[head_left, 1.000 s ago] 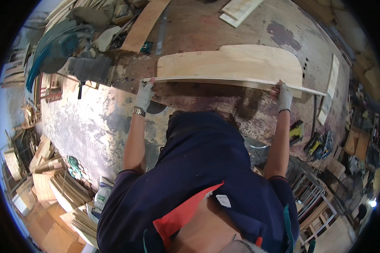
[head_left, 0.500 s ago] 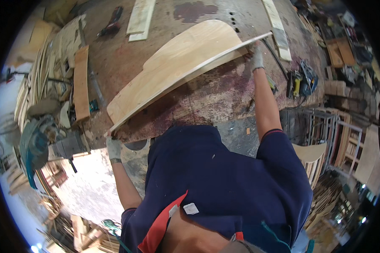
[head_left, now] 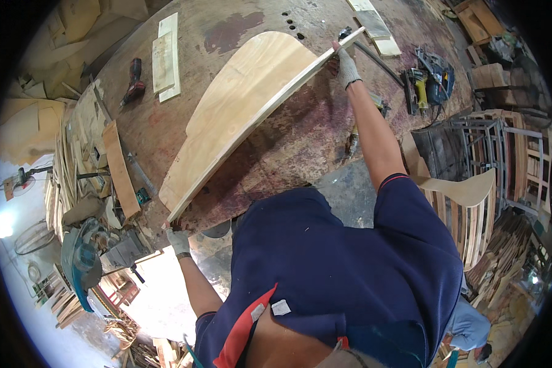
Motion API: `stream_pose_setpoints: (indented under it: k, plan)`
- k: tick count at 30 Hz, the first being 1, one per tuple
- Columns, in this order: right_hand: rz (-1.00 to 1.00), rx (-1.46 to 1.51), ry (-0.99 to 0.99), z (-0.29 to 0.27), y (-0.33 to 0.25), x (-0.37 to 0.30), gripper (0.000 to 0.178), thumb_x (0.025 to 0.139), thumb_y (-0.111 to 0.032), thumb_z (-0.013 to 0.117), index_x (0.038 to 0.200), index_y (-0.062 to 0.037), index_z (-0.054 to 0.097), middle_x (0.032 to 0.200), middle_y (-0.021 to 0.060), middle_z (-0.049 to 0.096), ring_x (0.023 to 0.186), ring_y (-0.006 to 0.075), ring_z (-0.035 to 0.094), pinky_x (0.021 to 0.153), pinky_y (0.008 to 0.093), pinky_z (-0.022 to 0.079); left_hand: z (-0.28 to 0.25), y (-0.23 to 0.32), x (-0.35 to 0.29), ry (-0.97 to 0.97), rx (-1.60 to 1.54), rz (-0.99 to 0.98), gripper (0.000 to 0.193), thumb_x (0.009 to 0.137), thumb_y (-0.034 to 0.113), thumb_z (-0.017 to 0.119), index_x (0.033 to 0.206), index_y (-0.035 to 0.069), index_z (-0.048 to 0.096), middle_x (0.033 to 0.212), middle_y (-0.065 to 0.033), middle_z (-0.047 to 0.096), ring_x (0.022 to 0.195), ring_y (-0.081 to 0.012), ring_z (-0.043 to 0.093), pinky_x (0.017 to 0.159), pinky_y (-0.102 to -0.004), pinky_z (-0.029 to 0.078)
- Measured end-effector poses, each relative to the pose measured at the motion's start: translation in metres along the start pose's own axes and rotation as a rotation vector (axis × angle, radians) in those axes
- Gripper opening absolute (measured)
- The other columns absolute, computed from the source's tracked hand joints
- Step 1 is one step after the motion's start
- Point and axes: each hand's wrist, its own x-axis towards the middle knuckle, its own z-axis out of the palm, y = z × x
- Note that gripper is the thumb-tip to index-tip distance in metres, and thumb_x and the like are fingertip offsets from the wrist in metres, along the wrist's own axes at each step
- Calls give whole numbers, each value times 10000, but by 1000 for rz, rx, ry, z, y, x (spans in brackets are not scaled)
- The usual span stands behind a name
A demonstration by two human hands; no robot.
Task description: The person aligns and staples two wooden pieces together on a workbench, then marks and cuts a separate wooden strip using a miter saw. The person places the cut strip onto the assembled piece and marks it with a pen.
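A large pale plywood panel [head_left: 245, 101] with a curved outline and a long straight front edge slants across the workbench. My gloved left hand [head_left: 179, 241] grips its near left corner, the fingertips at the end of the straight edge. At the far right end, my gloved right hand [head_left: 347, 67] is closed round the same edge, with the arm stretched out. The straight edge, with a pale wood strip along it, appears lifted off the bench and casts a shadow beneath. Whether the curved side rests on the bench cannot be made out.
On the stained workbench [head_left: 288, 159] lie a cordless drill [head_left: 134, 84], pale boards [head_left: 164, 61], a brown board [head_left: 121, 168] and power tools [head_left: 424, 83]. A circular saw [head_left: 83, 264] stands left. Wooden frames [head_left: 472, 233] stand right; a person in light blue [head_left: 469, 325] is behind them.
My view has turned and shifted, so the bench things appear farther left. The panel slants more steeply in view, its right end higher and its left end lower. Both hands keep their grip.
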Motion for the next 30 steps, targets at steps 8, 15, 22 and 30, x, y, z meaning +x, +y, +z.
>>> stream_pose_setpoints:
  k: [8, 15, 22, 30]
  plan:
    - [-28, 123, -163, -3, 5, -9, 815, 739, -725, 802, 1186, -81, 579, 955, 59, 565, 884, 209, 579, 790, 360, 458, 2, -3, 3, 37, -2, 18, 706, 928, 664, 643, 1376, 124, 562, 1377, -85, 579, 1282, -250, 499, 1035, -544, 368]
    - [46, 46, -172, -1, 2, -15, 759, 790, -647, 793, 1244, -69, 607, 1045, 93, 598, 969, 236, 600, 883, 419, 454, -3, 2, 3, 22, 13, 16, 668, 955, 610, 634, 1384, 103, 562, 1403, -86, 592, 1374, -266, 475, 1094, -527, 326]
    - [57, 52, -238, -9, 7, -10, 1051, 717, -726, 819, 1390, 3, 469, 1180, 119, 552, 1108, 261, 561, 964, 469, 464, -1, 2, -4, 26, -20, 23, 643, 942, 604, 654, 1331, 96, 596, 1343, -78, 630, 1317, -268, 513, 1083, -519, 343]
    - [74, -27, -264, -13, 4, -14, 1111, 744, -758, 775, 1453, 29, 440, 1229, 151, 576, 1088, 286, 589, 1004, 455, 435, -10, 0, 1, 24, 51, 16, 658, 951, 636, 631, 1334, 103, 582, 1285, -83, 628, 1287, -262, 521, 1058, -520, 361]
